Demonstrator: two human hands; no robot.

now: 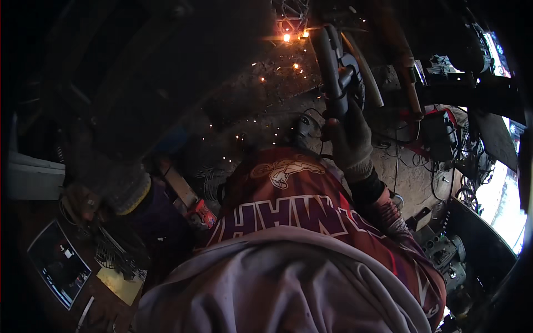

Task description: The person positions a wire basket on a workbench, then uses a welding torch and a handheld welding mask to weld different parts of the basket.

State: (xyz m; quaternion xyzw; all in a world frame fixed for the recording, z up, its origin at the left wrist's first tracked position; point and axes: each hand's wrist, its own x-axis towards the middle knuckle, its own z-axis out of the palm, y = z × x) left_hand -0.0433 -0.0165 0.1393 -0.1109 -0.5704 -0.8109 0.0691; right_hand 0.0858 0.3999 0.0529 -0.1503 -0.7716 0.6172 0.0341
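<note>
My right hand (351,136), in a grey knit work glove, is closed around the handle of a black welding electrode holder (331,69). The holder points up and away from me, its far end close to two bright orange hot spots. These glow at the foot of a metal frame piece (291,14), and sparks scatter below them. At the left, my left hand (125,188) wears a grey glove with a yellow cuff edge. Its fingers are lost in shadow beside a large dark panel (161,72) that blocks the upper left.
A wooden-handled tool (408,89) and a pale rod (363,69) lie beyond my right hand. Farther right are a red-and-black machine (441,133), loose cables and a greasy metal part (447,258). A flat dark screen-like panel (59,263) rests at the lower left.
</note>
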